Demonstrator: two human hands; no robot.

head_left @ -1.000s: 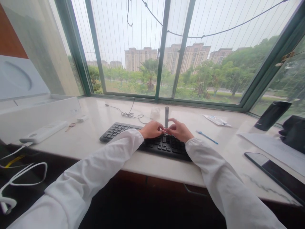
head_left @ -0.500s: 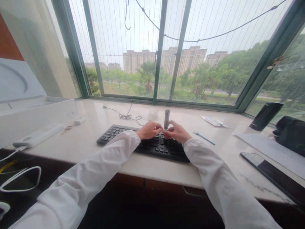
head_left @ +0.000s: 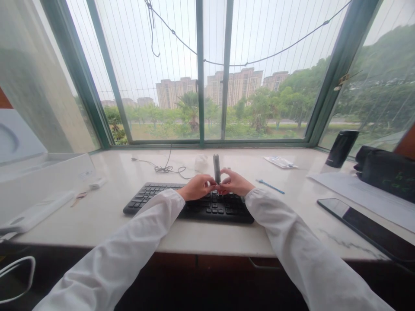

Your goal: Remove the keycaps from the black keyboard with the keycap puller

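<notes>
White-sleeved left hand (head_left: 197,187), right hand (head_left: 235,182) flank cylinder (head_left: 216,169) (upright)

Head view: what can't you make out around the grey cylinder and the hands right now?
Head view:
- Lower end of the grey cylinder: hidden by the left hand and right hand.
- Keys of the black keyboard beneath the hands: hidden by them.
- Print on the packet: too small to read.
- White box: cut off by the left edge.
</notes>
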